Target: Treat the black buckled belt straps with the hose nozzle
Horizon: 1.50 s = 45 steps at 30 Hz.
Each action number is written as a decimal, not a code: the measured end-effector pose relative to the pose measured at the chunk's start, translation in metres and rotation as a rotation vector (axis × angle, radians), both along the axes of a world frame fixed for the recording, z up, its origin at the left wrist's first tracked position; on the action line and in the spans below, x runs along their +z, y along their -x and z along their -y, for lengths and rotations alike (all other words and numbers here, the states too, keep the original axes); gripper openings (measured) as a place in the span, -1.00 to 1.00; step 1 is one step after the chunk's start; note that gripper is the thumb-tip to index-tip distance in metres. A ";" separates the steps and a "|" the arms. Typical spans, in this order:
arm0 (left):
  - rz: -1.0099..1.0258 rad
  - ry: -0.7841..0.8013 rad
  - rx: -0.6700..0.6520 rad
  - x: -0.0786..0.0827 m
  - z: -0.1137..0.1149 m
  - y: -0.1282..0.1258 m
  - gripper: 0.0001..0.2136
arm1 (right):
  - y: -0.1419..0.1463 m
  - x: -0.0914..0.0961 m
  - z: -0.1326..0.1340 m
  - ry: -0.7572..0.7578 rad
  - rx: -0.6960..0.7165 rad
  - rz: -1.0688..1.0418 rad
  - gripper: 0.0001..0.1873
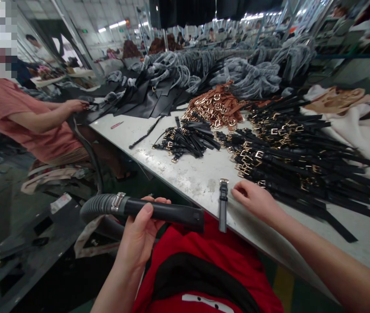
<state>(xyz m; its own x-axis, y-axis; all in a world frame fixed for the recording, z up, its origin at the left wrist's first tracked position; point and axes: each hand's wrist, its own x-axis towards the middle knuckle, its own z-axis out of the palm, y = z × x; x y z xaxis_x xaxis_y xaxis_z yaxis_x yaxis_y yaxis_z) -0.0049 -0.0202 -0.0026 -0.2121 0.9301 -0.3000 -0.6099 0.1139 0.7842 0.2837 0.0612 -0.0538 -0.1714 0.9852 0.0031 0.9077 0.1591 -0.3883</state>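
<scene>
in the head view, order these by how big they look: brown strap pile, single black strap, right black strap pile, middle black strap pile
Largest to smallest:
1. Right black strap pile
2. Brown strap pile and middle black strap pile, too alike to rank
3. Single black strap

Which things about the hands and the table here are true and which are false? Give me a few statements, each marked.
1. The left hand holds a black nozzle fixed to a ribbed hose. True.
2. Both hands hold the nozzle. False: the right hand is beside a lone strap.
3. The lone strap's buckle end points toward the person. False: it points away.
4. Brown straps with gold-coloured buckles lie heaped on the table. True.
5. The seated co-worker wears green. False: the top is salmon pink.
</scene>
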 end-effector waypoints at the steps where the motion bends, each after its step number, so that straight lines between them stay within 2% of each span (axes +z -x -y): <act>1: -0.004 0.004 0.004 0.000 0.000 0.000 -0.72 | 0.006 0.003 0.003 0.037 -0.001 0.081 -0.59; 4: -0.010 0.011 0.012 -0.001 0.000 -0.002 -0.72 | 0.025 0.009 0.011 0.094 0.001 0.280 -0.52; 7: -0.012 0.009 0.001 -0.001 0.000 -0.001 -0.73 | 0.038 0.010 0.010 0.093 -0.029 0.349 -0.70; 10: -0.007 0.006 -0.002 -0.002 0.002 0.002 -0.75 | 0.035 0.008 0.004 0.119 -0.058 0.322 -0.81; 12: -0.005 0.006 0.005 -0.004 0.002 0.003 -0.75 | 0.027 0.005 0.001 0.043 -0.004 0.317 -0.82; 16: -0.015 0.007 0.013 -0.005 0.000 0.003 -0.73 | 0.006 -0.005 0.005 -0.214 0.251 0.360 -0.81; 19: -0.016 -0.004 -0.007 -0.002 -0.005 0.000 -0.71 | -0.007 -0.019 0.015 -0.295 0.319 0.259 -0.76; 22: -0.028 -0.027 -0.011 0.003 -0.015 -0.009 -0.70 | -0.012 -0.033 0.022 -0.294 0.251 0.068 -0.72; 25: -0.073 -0.061 -0.006 0.003 -0.029 -0.032 -0.68 | -0.013 -0.042 0.022 -0.246 0.148 -0.092 -0.74; 29: -0.167 -0.131 -0.010 -0.004 -0.049 -0.075 -0.68 | -0.013 -0.044 0.019 -0.204 0.128 -0.200 -0.78; 31: -0.208 -0.155 -0.067 -0.007 -0.056 -0.088 -0.69 | -0.013 -0.043 0.018 -0.196 0.120 -0.215 -0.78; 33: -0.251 -0.163 -0.096 -0.006 -0.059 -0.091 -0.69 | -0.012 -0.042 0.019 -0.187 0.109 -0.215 -0.78; 38: -0.311 -0.159 -0.041 -0.002 -0.056 -0.088 -0.66 | -0.010 -0.042 0.020 -0.187 0.105 -0.201 -0.78; 42: -0.332 -0.196 -0.117 -0.004 -0.051 -0.095 -0.70 | -0.011 -0.043 0.020 -0.198 0.100 -0.190 -0.77; 45: -0.340 -0.170 -0.085 -0.002 -0.051 -0.084 -0.68 | -0.010 -0.043 0.020 -0.193 0.092 -0.195 -0.78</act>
<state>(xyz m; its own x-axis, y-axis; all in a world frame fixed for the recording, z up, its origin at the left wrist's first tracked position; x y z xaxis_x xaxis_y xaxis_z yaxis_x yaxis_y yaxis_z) 0.0786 0.0309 -0.0043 -0.1925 0.9791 -0.0660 -0.3055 0.0041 0.9522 0.2936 0.0413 -0.0964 -0.2374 0.9436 0.2308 0.7970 0.3251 -0.5090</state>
